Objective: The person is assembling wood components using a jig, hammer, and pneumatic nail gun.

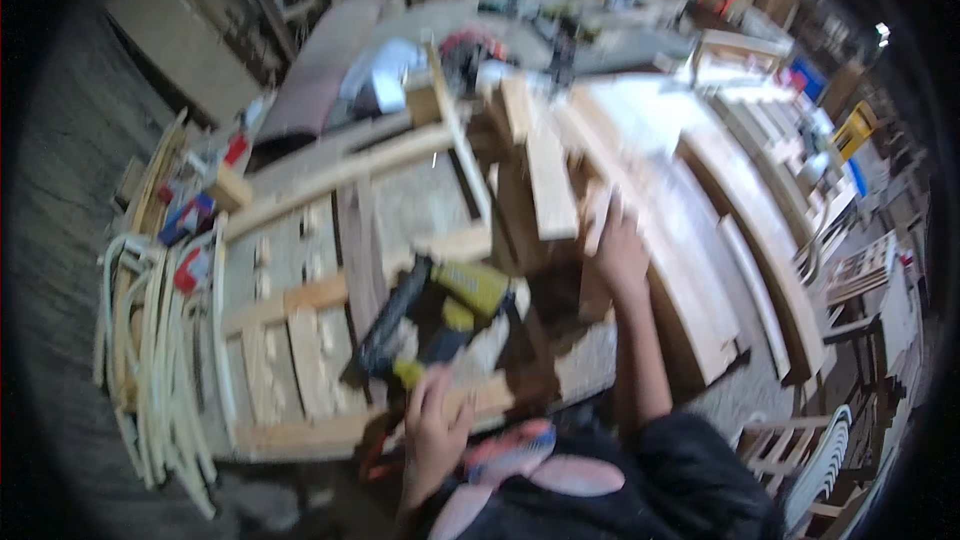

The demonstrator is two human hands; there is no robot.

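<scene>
My right hand (622,252) reaches forward over the workbench, its fingers closed around a short pale piece of wood (597,215). A flat wooden board (552,185) lies just left of that hand, and a long thick plank (660,240) runs along its right. Near the bench's front edge, my left hand (435,430) holds nothing, its fingers apart. Just beyond its fingertips lies a yellow-green and black nail gun (465,287), in front of a slatted wooden frame (360,430). The picture is blurred, so finer contact is hard to see.
Long planks (750,230) lie across the bench's right side. Pale strips (160,360) hang at its left edge. Cluttered tools (475,50) and a rolled sheet (320,80) fill the back. A white chair-like frame (825,470) stands at the lower right.
</scene>
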